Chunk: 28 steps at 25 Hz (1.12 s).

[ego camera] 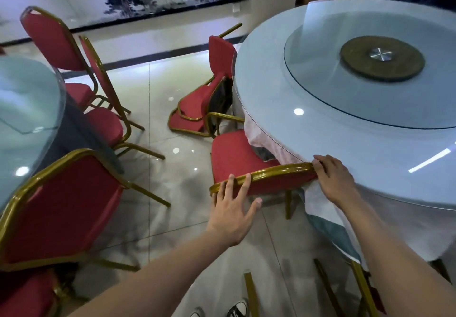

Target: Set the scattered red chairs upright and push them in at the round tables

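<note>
A red chair [237, 158] with a gold frame stands upright at the near edge of the right round table [320, 119], its seat partly under the tablecloth. My left hand [233, 208] rests with straight fingers on the gold top rail of its backrest. My right hand [333, 178] holds the rail's right end, fingers curled over it. Beyond it, another red chair [197, 104] lies tipped over on the floor against the same table. A third red chair [220, 50] leans tilted at the table's far left side.
A second round glass-topped table [27, 109] sits at the left with three upright red chairs [61, 203] around it. Gold chair legs [251, 294] show at the bottom edge near my shoes. Glossy tiled floor [172, 168] lies between the tables.
</note>
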Each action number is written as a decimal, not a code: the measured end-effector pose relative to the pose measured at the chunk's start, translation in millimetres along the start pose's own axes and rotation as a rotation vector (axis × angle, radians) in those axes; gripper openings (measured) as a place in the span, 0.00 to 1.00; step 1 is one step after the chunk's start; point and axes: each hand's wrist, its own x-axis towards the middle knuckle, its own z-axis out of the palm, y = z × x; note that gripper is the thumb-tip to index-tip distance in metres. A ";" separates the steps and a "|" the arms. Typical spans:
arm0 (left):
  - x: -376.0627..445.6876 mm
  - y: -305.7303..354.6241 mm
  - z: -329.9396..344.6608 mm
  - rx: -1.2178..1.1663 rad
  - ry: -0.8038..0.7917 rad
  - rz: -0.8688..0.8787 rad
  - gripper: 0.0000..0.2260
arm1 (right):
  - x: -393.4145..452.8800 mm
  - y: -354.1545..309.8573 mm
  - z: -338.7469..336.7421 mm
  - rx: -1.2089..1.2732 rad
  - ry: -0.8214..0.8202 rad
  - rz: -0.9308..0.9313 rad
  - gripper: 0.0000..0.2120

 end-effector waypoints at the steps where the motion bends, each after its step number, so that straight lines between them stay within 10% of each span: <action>1: 1.0 -0.9 -0.2 -0.016 0.027 -0.004 0.30 | 1.5 -0.7 3.8 0.028 0.011 -0.032 0.26; 13: 36.9 -12.7 24.1 -0.168 0.259 -0.192 0.25 | -58.4 -21.6 55.6 0.130 0.177 0.077 0.33; 28: 24.6 -129.0 -26.8 -0.024 0.100 0.116 0.26 | -164.6 -98.0 110.3 0.121 0.167 0.188 0.37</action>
